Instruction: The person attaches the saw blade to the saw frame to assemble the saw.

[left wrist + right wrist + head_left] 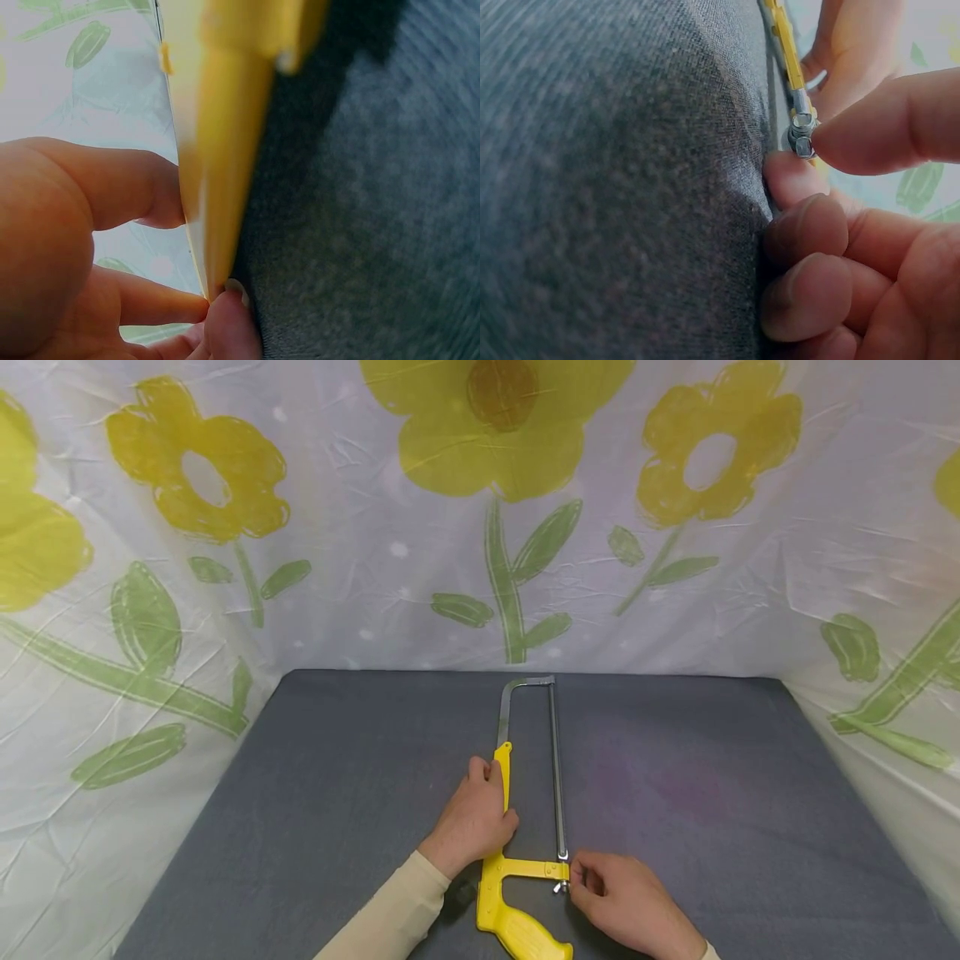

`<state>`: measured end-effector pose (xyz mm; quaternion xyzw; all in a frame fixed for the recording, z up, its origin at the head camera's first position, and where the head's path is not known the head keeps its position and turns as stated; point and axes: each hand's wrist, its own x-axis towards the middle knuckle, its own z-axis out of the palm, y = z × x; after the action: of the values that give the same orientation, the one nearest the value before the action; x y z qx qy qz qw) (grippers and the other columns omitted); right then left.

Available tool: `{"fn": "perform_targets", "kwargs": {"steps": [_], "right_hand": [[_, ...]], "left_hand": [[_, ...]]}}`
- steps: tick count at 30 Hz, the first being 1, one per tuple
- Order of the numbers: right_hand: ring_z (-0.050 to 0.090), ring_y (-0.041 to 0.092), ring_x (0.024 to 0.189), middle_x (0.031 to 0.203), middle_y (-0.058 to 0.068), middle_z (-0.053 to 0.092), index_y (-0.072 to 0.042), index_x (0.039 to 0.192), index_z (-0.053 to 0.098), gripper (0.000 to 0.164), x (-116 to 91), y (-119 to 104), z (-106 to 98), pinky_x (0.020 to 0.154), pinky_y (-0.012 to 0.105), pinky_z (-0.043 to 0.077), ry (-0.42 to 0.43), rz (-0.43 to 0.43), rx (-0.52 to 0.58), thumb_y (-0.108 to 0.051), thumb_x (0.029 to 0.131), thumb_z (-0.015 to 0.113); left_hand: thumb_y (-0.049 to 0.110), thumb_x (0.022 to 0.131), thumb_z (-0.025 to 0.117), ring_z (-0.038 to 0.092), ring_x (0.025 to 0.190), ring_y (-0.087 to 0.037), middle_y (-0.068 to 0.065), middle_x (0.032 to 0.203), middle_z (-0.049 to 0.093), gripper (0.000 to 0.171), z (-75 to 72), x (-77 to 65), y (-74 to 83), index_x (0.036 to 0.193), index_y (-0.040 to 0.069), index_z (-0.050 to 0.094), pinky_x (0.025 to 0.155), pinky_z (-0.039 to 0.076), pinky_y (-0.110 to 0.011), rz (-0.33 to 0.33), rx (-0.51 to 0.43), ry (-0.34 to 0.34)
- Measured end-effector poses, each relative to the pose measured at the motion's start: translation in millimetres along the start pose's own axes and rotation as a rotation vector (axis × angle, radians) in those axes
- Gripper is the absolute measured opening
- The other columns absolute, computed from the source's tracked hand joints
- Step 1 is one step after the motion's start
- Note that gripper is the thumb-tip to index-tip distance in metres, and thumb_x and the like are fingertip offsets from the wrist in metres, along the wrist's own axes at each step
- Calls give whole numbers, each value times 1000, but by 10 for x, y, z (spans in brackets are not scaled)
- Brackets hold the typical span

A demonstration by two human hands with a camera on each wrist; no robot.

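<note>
A hacksaw with a yellow handle [525,935] and silver front frame [505,710] lies on the dark table, its front end pointing away from me. My left hand [474,814] grips the yellow spine [225,150] of the frame, thumb and fingers on either side. Along the right of the saw runs the long thin blade [557,760], joined to the yellow crosspiece [532,868] near the handle. At that joint sits a small metal wing nut [561,887]. My right hand [626,897] pinches it; in the right wrist view a fingertip presses the metal fitting [804,139].
A dark grey cloth covers the table [337,760], with a faint purplish patch on its right half. White sheeting [337,568] printed with yellow flowers hangs along the back and both sides.
</note>
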<state>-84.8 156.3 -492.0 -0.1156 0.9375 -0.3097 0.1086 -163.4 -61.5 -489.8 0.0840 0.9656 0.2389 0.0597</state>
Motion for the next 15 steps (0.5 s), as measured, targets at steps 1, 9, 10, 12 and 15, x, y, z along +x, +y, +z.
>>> {"fn": "perform_targets", "kwargs": {"steps": [1,9,10,12,15], "right_hand": [[37,0,49,55,-16,42,-35,73,57,23,-3,-1,0,48,21,28,2,-1,4,-22,87,69],[38,0,49,57,-16,43,-33,73,54,22,1,0,-4,49,21,28,5,11,-10,-21,82,70],[38,0,49,57,-16,43,-33,73,54,22,2,-1,-6,49,21,28,6,9,-15,-21,82,70],[37,0,49,56,-16,43,-33,72,54,23,2,-4,-11,49,21,28,10,2,-22,-21,82,70],[37,0,49,56,-16,42,-33,71,53,23,-4,-10,-22,49,21,27,9,-8,-19,-21,82,70]], "left_hand": [[23,91,69,52,82,-16,-15,135,41,78,2,0,-1,155,-5,33,64,50,-27,0,-1,0],[23,91,70,52,81,-16,-15,134,41,78,-1,-10,5,154,-5,33,63,50,-26,-1,2,3],[23,91,70,52,81,-15,-15,134,41,78,-1,-10,6,154,-5,33,63,50,-26,-2,3,3],[23,91,70,52,81,-15,-15,134,41,78,-3,-9,9,154,-5,33,62,49,-26,-1,4,3],[23,91,70,51,81,-15,-15,134,41,79,-6,-7,10,155,-5,33,62,49,-25,1,4,1]]}}
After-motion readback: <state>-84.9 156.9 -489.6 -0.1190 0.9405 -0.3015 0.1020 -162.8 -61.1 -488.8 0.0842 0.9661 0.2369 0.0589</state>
